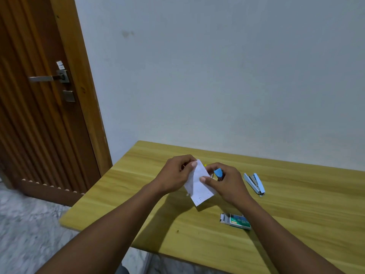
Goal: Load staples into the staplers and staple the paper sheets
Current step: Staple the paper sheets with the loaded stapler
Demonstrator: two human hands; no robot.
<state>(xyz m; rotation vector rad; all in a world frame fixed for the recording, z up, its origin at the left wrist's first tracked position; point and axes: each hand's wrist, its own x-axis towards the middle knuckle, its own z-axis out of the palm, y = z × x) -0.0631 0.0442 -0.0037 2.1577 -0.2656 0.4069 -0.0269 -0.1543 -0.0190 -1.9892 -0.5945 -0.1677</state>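
Observation:
Both hands hold a small white paper sheet [199,184] above the wooden table [296,214]. My left hand [175,175] pinches the sheet's top corner. My right hand [223,180] presses a thumb on the sheet's middle and also grips a blue stapler [218,173], mostly hidden behind the fingers. A second, light blue stapler [254,183] lies on the table to the right, apart from my hands. A green staple box [236,221] lies near my right forearm, its end flap open.
The table stands against a pale wall [217,76]. A brown wooden door [39,105] with a metal handle is at the left. Marble floor [29,224] shows beside the table's left edge.

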